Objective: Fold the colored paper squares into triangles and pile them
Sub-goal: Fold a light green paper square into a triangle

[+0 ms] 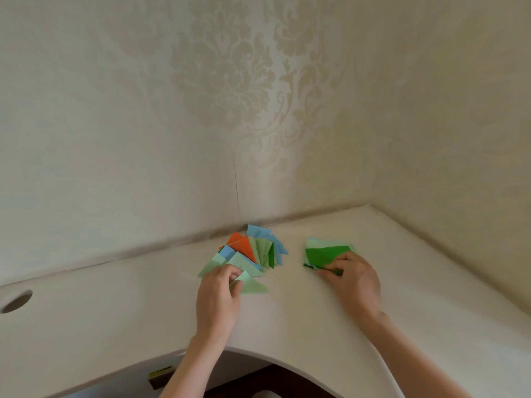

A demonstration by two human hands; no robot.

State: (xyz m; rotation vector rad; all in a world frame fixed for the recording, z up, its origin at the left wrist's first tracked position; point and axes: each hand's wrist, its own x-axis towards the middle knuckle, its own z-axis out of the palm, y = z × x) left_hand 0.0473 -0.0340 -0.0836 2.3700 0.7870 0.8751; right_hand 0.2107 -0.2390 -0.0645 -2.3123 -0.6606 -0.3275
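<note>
A fanned pile of folded triangles [253, 249] in orange, blue, light green and dark green lies on the white desk [287, 317] near the back wall. My left hand [218, 300] pinches a light green folded triangle [254, 286] at the pile's near edge. To the right lies a small stack of paper squares [324, 252], with a dark green sheet on top and pale green ones beneath. My right hand [355, 282] pinches the near corner of that dark green top sheet.
The desk sits in a corner; patterned walls [230, 110] close it in at the back and right. A round cable hole [15, 301] is at the far left. The desk's curved front edge [258, 354] runs below my wrists.
</note>
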